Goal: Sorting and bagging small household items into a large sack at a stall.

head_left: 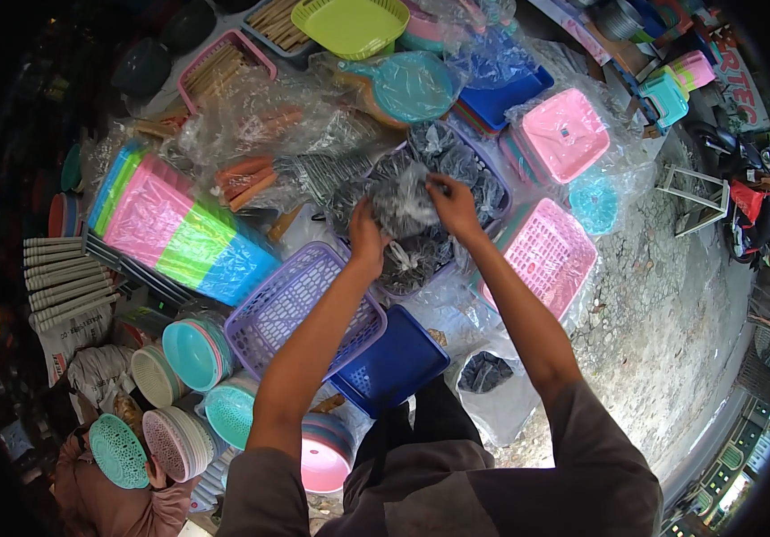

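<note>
1. Your left hand (pixel 368 234) was grasping the left side of a dark plastic-wrapped bundle (pixel 401 201), its fingers partly hidden there.
2. Your right hand (pixel 457 208) had its fingers bent in, gripping the same bundle at its right edge.
3. That bundle was held between your two hands, above a purple basket (pixel 501 174) with more dark bundles (pixel 431 141) in it; whether it touched those beneath, you could not tell from this view.
4. Just beside your left hand, toward you, a lilac openwork basket (pixel 264 309) sat tilted, partly covered by your left forearm and overlapping a dark blue tray (pixel 394 362).
5. To the right of your right hand lay a pink openwork basket (pixel 551 251), with a stack of pink square basins (pixel 567 134) farther off.
6. On your left, a wrapped stack of tubs (pixel 179 233) showed pink, green and blue bands, near some orange handles (pixel 246 183) in clear plastic.
7. At the lower left, well apart from your hands, a co-worker's hand (pixel 157 472) was beside a green openwork basket (pixel 118 450).
</note>
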A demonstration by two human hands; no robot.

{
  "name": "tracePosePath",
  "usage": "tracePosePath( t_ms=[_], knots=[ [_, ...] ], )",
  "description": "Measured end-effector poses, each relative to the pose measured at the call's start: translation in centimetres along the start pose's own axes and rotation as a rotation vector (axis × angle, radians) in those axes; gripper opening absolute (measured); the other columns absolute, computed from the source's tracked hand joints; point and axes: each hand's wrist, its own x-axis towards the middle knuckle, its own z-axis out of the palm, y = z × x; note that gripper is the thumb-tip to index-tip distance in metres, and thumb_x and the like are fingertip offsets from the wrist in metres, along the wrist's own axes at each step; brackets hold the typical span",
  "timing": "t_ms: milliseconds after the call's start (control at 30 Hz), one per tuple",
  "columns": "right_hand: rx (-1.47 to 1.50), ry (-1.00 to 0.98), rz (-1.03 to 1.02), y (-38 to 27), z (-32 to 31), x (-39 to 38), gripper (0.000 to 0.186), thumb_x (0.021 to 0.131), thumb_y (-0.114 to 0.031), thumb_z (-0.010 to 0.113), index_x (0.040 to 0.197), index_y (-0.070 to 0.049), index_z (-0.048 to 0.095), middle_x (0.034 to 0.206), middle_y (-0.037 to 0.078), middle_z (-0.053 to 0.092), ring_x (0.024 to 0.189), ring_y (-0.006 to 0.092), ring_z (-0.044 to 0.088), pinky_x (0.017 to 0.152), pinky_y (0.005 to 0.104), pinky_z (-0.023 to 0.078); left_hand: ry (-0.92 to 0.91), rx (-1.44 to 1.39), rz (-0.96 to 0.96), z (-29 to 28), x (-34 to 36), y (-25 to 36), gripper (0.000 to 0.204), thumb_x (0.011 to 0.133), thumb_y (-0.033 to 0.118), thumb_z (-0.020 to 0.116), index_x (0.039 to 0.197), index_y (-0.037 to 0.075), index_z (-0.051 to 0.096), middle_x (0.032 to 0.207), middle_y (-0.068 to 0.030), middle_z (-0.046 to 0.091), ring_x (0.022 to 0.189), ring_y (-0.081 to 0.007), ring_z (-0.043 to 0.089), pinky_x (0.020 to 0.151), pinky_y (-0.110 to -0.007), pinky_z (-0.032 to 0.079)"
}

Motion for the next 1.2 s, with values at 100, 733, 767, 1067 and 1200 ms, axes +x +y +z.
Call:
tracePosePath(
  t_ms=[100,733,767,1067,1200],
  knots=[
    [-0.022,0.004,-0.044,2.8,2.8,5.7,0.028,0.087,-0.018,0.060,0.109,-0.001,0.067,0.107,0.020,0.067,0.103,0.0354,0.064,0.091,0.0378,0.048,-0.011,0.079,-0.045,0.4,6.4,-0.3,0.046,0.101,0.035,0.034,0.137,0.007,0.041,0.132,-0.0122,0.051,0.119,-0.0258,0.054,0.095,-0.045,0.045],
    [0.270,0.094,0.263,7.3,2.0,-26.5,0.026,0.096,-0.009,0.054,0.119,0.000,0.060,0.115,0.016,0.063,0.103,0.0241,0.064,0.087,0.0325,0.051,-0.157,0.221,-0.097,-6.2,-17.2,-12.2,0.050,0.100,0.030,0.050,0.136,-0.003,0.044,0.133,-0.0169,0.053,0.119,-0.0266,0.055,0.098,-0.040,0.047],
    [0.269,0.108,0.274,7.8,1.4,-29.3,0.026,0.096,-0.009,0.054,0.119,0.000,0.060,0.115,0.016,0.063,0.103,0.0241,0.064,0.087,0.0325,0.051,-0.159,0.259,-0.168,-6.9,-18.9,-13.9,0.049,0.100,0.030,0.049,0.136,-0.003,0.044,0.133,-0.0171,0.054,0.119,-0.0265,0.055,0.097,-0.040,0.047],
    [0.223,0.258,0.615,12.4,-4.2,-49.4,0.022,0.096,-0.008,0.054,0.115,0.002,0.061,0.109,0.012,0.067,0.095,0.0174,0.064,0.082,0.0306,0.051,-0.406,0.561,-0.394,-8.9,-29.5,-28.8,0.039,0.100,0.023,0.050,0.130,-0.001,0.051,0.125,-0.0145,0.060,0.111,-0.0248,0.059,0.093,-0.036,0.048],
    [0.088,0.347,0.666,20.0,-6.5,-53.4,0.021,0.093,-0.009,0.057,0.111,0.001,0.062,0.101,0.015,0.069,0.094,0.0232,0.068,0.079,0.0325,0.054,-0.621,0.754,-0.190,-6.6,-29.3,-37.8,0.034,0.095,0.013,0.054,0.127,-0.001,0.054,0.120,-0.0149,0.062,0.110,-0.0227,0.061,0.092,-0.033,0.048]
  ],
)
